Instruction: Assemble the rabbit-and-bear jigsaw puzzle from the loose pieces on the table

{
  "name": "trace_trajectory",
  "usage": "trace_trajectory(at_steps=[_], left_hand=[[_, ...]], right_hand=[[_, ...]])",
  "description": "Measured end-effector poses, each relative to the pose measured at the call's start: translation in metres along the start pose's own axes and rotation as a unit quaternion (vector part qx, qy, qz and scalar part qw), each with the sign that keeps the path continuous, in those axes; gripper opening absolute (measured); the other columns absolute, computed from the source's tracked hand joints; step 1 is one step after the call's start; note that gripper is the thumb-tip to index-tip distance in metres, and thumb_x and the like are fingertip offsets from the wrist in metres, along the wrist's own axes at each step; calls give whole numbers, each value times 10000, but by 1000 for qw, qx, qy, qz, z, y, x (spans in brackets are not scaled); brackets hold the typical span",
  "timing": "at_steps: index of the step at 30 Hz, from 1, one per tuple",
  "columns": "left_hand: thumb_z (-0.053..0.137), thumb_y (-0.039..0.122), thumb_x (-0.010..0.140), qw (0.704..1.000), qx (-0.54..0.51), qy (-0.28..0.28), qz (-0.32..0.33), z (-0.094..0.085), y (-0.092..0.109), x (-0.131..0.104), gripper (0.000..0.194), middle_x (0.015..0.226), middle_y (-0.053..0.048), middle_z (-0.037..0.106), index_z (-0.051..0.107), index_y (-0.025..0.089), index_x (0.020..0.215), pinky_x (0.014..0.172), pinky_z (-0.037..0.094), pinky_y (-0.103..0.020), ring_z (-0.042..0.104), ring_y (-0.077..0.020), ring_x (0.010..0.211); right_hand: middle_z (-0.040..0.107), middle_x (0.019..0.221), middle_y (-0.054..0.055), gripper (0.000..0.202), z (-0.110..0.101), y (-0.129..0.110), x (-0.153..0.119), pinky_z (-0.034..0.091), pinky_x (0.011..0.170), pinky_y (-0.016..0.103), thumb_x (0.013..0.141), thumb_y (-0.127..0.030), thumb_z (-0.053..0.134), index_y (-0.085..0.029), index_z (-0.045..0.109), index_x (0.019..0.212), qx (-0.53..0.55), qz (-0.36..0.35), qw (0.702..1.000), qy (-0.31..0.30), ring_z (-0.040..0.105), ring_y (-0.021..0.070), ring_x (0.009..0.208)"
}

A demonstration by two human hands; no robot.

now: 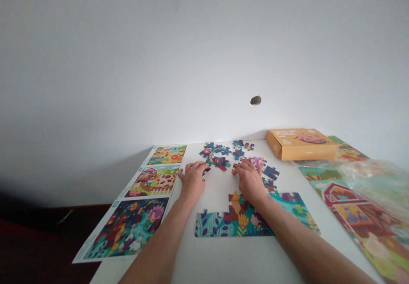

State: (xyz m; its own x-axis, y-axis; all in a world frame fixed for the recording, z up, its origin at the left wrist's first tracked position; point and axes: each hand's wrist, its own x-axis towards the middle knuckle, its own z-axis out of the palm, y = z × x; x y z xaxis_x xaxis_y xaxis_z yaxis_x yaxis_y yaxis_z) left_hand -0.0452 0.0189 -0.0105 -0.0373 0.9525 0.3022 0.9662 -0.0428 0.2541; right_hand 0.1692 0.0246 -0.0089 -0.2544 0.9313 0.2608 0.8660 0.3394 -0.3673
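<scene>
Head view: two bare hands work over a white desk [220, 262]; the left grip [194, 180] has its fingers curled down at a dark puzzle piece [206, 171], which shows just beside the fingertips; whether the piece is pinched or merely touched cannot be told; the right grip [252, 182] is bent low, fingertips at a brown puzzle piece [235, 166], and the hand hides whether it is closed on anything.

Nearer the body than both grips lies the joined puzzle section [204, 224], partly covered by the right forearm; its far edge is stepped, with open tabs and sockets; beyond the grips, loose pieces [220, 150] lie scattered, some overlapping; a purple piece [258, 161] is just beyond the right grip and a blue piece [271, 173] just to its right.

Left of the left grip is a printed sheet [126, 228] with three pictures; well right of the right grip are a yellow box [302, 143], clear plastic wrapping [373, 173] and a farm puzzle [354, 209].

Judgement: the step in hand appears to be selecting loose pieces, the joined section being incomplete; adding one calls for a pinch at its edges, turning it to match an open socket, and pressing it flat while the section is steadied.
</scene>
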Motion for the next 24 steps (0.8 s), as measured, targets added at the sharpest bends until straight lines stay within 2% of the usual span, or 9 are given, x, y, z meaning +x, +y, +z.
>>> trace_trajectory(at_steps=[2, 5, 7, 9, 12, 15, 19, 24], left_hand=[[464, -13, 745, 1000, -1, 6, 0, 0, 2, 0, 513, 1268, 3, 622, 669, 329, 1068, 1027, 243, -570, 490, -257, 1156], [477, 176, 877, 999, -15, 1, 38, 2, 6, 0, 346, 1334, -24, 582, 643, 307, 1150, 1029, 283, -528, 466, -265, 1193], [491, 259, 893, 997, -19, -19, 72, 4, 7, -1, 355, 1392, -24, 537, 606, 302, 1227, 1025, 311, -500, 430, -276, 1244], [489, 266, 895, 996, -15, -35, 83, 6, 7, -1, 383, 1424, -18, 507, 583, 304, 1264, 1029, 317, -493, 404, -280, 1279], [466, 227, 898, 997, -12, -34, 65, 9, 5, 0, 384, 1426, -21, 506, 587, 298, 1256, 1029, 322, -490, 410, -271, 1286], [453, 191, 897, 999, -19, -16, 47, 9, 3, 1, 372, 1396, -27, 536, 604, 287, 1223, 1017, 342, -460, 443, -248, 1266], [481, 200, 890, 999, -34, 1, 27, 9, 0, 3, 323, 1343, -42, 580, 635, 273, 1165, 982, 372, -429, 478, -239, 1234], [497, 176, 884, 999, -35, 14, 2, 7, -1, 4, 297, 1313, -39, 607, 655, 282, 1112, 999, 327, -497, 499, -248, 1209]], right_hand=[[631, 1212, 31, 339, -2, -3, 0, 148, 1091, 558, 895, -104, 414, -274, 680, 1017, -3, -16, 1000, 5, 460, 252, 1190], [557, 1343, 30, 326, -3, -8, -1, 159, 1109, 539, 921, -188, 446, -286, 625, 1175, -5, -71, 997, -7, 370, 267, 1303], [491, 1419, 27, 373, -3, -10, -3, 131, 1116, 572, 925, -238, 468, -299, 553, 1283, -11, -109, 994, -31, 289, 285, 1367], [452, 1454, 26, 410, -1, -11, -4, 77, 1109, 628, 931, -290, 476, -309, 500, 1340, -21, -128, 990, -55, 250, 305, 1392], [452, 1454, 34, 437, 0, -10, -5, 26, 1092, 673, 936, -328, 472, -305, 467, 1373, -24, -127, 989, -75, 257, 324, 1389], [496, 1416, 32, 433, -1, -9, -4, 10, 1097, 666, 926, -313, 487, -300, 483, 1359, -8, -118, 990, -71, 288, 319, 1370], [586, 1308, 39, 342, -4, -8, -3, -7, 1105, 645, 908, -298, 523, -287, 581, 1245, 13, -111, 993, -49, 340, 303, 1334], [675, 1108, 38, 233, -5, -7, 0, 58, 1134, 552, 881, -218, 558, -267, 663, 1083, 34, -99, 994, -14, 474, 240, 1200]])
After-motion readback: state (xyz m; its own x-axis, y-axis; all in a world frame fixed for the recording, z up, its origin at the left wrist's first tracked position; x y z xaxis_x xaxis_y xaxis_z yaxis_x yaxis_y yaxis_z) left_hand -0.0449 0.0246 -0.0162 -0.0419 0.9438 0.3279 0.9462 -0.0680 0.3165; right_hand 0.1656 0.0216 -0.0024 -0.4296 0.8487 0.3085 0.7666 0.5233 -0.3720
